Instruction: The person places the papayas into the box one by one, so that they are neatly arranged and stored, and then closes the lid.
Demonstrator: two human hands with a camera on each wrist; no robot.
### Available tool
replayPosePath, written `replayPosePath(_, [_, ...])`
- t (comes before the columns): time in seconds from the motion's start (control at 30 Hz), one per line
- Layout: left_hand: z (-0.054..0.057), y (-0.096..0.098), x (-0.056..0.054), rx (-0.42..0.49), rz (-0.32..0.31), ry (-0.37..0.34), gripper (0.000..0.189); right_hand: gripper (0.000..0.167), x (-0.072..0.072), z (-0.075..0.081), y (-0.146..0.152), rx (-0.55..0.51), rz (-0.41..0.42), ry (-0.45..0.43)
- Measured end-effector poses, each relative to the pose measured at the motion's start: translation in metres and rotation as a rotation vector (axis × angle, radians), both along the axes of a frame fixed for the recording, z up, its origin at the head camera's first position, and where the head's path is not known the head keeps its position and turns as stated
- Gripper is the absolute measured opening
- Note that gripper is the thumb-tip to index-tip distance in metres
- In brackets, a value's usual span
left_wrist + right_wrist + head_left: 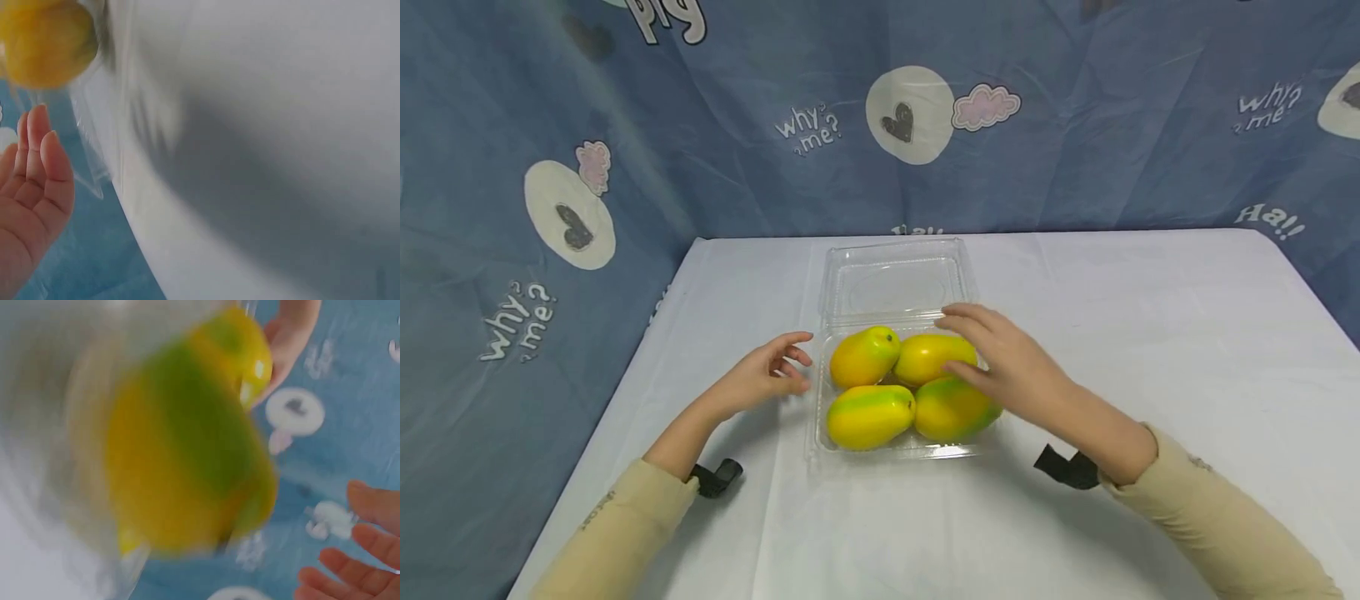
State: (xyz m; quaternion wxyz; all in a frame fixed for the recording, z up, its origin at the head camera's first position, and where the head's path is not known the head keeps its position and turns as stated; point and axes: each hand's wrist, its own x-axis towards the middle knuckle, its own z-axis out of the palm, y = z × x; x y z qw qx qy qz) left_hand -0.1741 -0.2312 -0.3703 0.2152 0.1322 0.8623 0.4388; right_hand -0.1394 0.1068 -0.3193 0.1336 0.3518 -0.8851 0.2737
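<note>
Several yellow-green mangoes lie in two rows in a clear plastic clamshell box [850,457], its lid [898,283] folded back. My left hand [760,379] hovers just left of the box, fingers loosely bent and holding nothing. My right hand [1022,367] is over the box's right side, fingers spread and thumb apart. In the head view it overlaps the back right mango [928,358] and the front right mango [951,410]. On the left are the back left mango [861,358] and front left mango [868,417]. The right wrist view shows the right fingers [369,572] beside a blurred mango [187,444].
The box stands on a white-covered table [1150,333]. Behind the table and along its left hangs a blue printed curtain [737,150]. A black strap [718,477] hangs at the left wrist, another black strap [1067,468] at the right.
</note>
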Motion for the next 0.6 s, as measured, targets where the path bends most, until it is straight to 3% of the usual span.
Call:
replayPosePath(0.17, [0.015,-0.008,-0.015,-0.041,0.08,0.022,0.068,0.039,-0.035,0.007,0.021,-0.127,-0.064,-0.125])
replayPosePath(0.27, [0.023,-0.012,-0.028,-0.071,0.119,0.021,0.067,0.04,-0.062,0.006,0.034,-0.176,-0.098,-0.304])
replayPosePath(0.43, [0.029,-0.012,-0.055,-0.083,0.193,-0.054,0.064,0.047,-0.105,-0.009,0.049,-0.26,-0.145,-0.683])
replayPosePath(0.6, [0.025,-0.003,-0.08,-0.063,0.3,-0.151,0.066,0.054,-0.131,-0.029,0.05,-0.361,-0.165,-0.863])
